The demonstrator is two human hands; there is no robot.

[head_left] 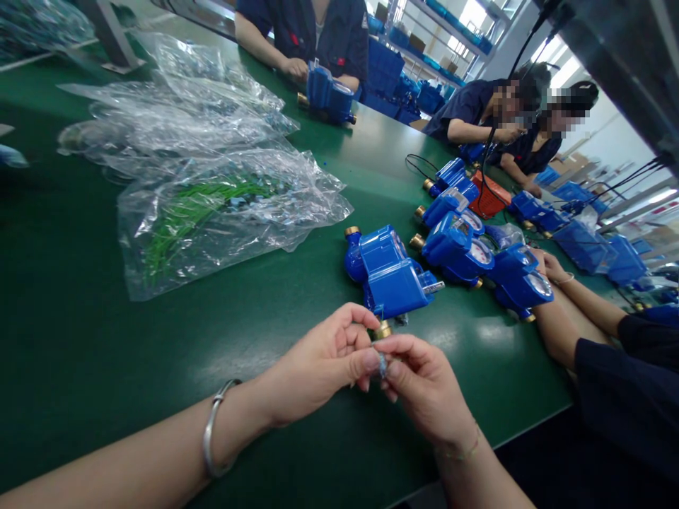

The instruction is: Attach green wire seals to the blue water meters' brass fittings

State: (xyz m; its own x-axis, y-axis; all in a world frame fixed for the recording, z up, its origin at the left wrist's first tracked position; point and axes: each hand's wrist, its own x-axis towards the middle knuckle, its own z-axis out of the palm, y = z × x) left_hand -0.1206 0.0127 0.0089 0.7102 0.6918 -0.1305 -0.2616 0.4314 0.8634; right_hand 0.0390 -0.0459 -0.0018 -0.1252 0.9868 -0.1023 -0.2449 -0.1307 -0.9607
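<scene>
While the left hand point(321, 360) and right hand point(432, 392) meet low over the smooth green tabletop point(212, 336), their fingers are closed, thumbs and forefingers pinching a small bluish piece point(382, 365) between them; its exact shape is too small and blurred to read. Just beyond the fingertips: the dull-gold brass end point(382, 329) of a blue meter point(395, 283), which lies on the tabletop, casing glossy and boxy, with a rounded pipe elbow at its far left. Whether the left forefinger touches the brass, cannot tell. Left wrist: rigid, silvery bangle point(208, 435). Farther left, clear, crinkled plastic bags point(276, 223) overlap; the nearest holds thin, bright green strands point(212, 196). Right of the meter, more blue meters point(448, 239) cluster, round dials showing, near an orange-red basket point(492, 198)
</scene>
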